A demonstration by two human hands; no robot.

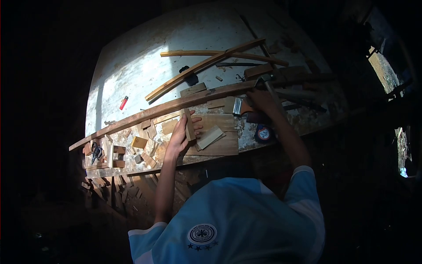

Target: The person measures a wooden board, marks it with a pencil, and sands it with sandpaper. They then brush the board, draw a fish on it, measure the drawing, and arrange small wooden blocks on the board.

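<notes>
My left hand (pixel 178 137) is closed around a small flat wooden block (pixel 188 125), thumb on its near side and fingers showing past its far edge. Below the block lie a thin plywood sheet (pixel 228 143) and a pale wood strip (pixel 210 137). In the shade, my right hand (pixel 260 100) reaches across the bench beside a hammer (pixel 265 80); its fingers are too dark to show whether they grip it. Close to that hand are a wide metal-ended tool, perhaps a brush (pixel 238 106), and a round tape measure (pixel 263 133).
A long wooden bar (pixel 171 108) crosses the bench (pixel 132 66). Two thin sticks (pixel 204 69) cross behind it. A red lighter (pixel 123 103) lies at the left, scissors (pixel 96 152) and several offcuts (pixel 139 141) along the near edge. Wood scraps lie below the bench.
</notes>
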